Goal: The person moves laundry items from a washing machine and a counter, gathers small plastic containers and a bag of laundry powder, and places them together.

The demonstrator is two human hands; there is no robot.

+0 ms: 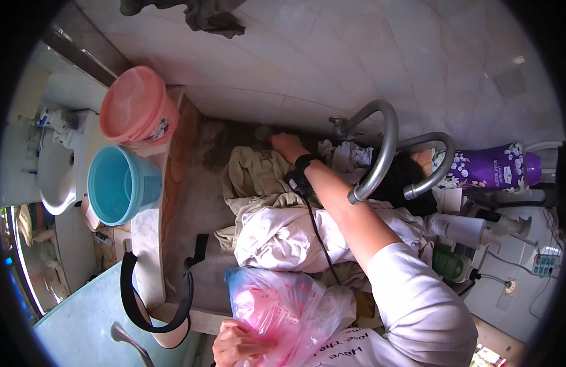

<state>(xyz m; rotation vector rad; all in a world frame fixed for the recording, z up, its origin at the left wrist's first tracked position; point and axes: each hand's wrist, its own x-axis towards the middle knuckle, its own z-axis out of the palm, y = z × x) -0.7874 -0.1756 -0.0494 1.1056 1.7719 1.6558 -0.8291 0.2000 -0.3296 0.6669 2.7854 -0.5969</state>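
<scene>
My left hand (239, 344) is low in the view, its fingers curled against a clear plastic bag (322, 306) with bright pink contents. My right arm reaches across a heap of laundry to the far side of the stone basin. Closed at its end is my right hand (287, 147), next to olive-green cloth (252, 173) and a small round greyish thing (264, 133); its fingertips are hidden. A black band with a small box and cord circles that wrist. White cloth (280, 238) lies bunched between the olive cloth and the bag.
Two curved metal taps (390, 144) arch over the laundry. A pink lidded bucket (133, 104) and a blue bucket (114, 183) stand on the left ledge. A purple bottle (488, 167) and a white spray bottle (460, 230) are at right. A black strap (188, 293) hangs over the front rim.
</scene>
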